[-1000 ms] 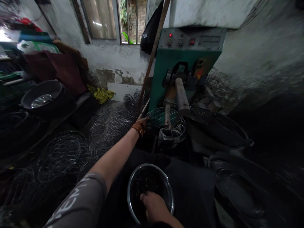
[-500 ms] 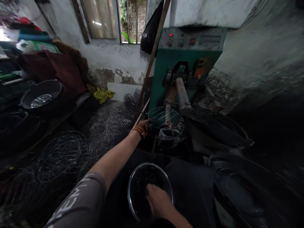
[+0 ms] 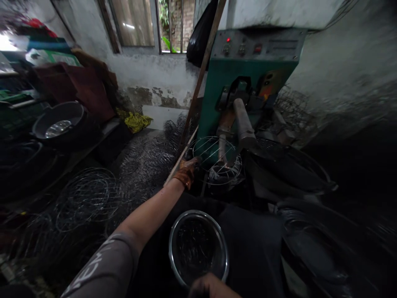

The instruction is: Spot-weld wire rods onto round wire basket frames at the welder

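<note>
My left hand, in an orange-brown glove, reaches forward and is closed on the near-left rim of a round wire rack. The rack lies roughly level in front of a green machine, by the tips of its metal arms. My right hand is at the bottom edge of the view, over the near rim of a shiny metal bowl. Its fingers are curled, and what they hold, if anything, is hidden. Small dark metal wire pieces lie inside the bowl, which rests on dark cloth over my lap.
Heaps of wire racks and tangled wire lie to the left. A wooden pole leans beside the machine. Dark round containers stand at the right, and a large pot stands at the far left.
My right hand has come out of the bowl toward me, uncovering the pieces inside. My left hand stays at the wire rack's rim. The view has shifted slightly.
</note>
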A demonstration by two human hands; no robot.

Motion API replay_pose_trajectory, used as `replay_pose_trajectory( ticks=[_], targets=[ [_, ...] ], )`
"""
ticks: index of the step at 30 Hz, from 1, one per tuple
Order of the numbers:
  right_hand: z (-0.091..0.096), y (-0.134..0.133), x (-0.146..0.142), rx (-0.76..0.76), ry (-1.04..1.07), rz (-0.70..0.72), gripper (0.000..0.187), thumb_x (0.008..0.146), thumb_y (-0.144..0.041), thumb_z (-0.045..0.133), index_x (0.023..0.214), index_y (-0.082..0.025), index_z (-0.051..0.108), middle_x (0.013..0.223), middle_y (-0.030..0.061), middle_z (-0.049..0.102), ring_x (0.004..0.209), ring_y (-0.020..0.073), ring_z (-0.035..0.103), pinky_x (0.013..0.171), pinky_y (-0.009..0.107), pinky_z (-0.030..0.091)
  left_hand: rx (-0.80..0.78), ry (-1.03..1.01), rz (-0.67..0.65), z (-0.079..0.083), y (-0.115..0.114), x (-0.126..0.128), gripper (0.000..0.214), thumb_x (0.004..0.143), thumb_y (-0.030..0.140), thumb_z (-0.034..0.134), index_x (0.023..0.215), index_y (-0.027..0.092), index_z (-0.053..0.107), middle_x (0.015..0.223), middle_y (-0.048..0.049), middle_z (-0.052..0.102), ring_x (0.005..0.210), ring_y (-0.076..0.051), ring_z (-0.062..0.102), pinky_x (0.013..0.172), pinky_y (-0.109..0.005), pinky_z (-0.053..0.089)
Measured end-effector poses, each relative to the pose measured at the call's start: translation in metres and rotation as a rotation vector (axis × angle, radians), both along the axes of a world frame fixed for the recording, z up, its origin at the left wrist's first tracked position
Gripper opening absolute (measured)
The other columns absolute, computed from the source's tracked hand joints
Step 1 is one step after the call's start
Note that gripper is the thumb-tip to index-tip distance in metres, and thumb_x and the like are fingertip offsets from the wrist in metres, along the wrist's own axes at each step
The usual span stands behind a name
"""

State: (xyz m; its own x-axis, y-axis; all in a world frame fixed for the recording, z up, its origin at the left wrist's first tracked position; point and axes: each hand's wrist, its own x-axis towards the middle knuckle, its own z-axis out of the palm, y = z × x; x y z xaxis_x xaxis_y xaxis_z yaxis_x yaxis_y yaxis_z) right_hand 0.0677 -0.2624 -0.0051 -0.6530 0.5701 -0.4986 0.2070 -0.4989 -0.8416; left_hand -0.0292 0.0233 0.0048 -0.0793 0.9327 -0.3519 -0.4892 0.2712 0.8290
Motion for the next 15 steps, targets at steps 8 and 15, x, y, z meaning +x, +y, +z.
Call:
replay_pose_trajectory(
  ticks=[8,15],
  targets=[
    [0.032,0.093,0.061,0.402,-0.222,-0.868,0.044,0.075,-0.062,0.073,0.087,-0.021,0.062,0.066,-0.0013,0.065,0.057,0.0163,0.063,0.056,0.031,0.056,0.04,0.035,-0.004,0.01,-0.021,0.005,0.054,0.055,0.019,0.096,0.101,0.018,0.069,0.093,-0.0058,0.073,0.071,-0.016,0.066,0.061,-0.027,0.049],
    [0.015,0.157,0.058,0.626,-0.225,-1.213,0.053,0.068,-0.066,0.076,0.088,-0.017,0.066,0.061,0.0019,0.068,0.044,0.0175,0.061,0.044,0.03,0.053,-0.01,-0.019,0.048,0.019,-0.029,0.016,0.044,0.058,0.017,0.091,0.095,0.018,0.065,0.084,-0.0033,0.07,0.067,-0.015,0.065,0.061,-0.027,0.048]
  ],
)
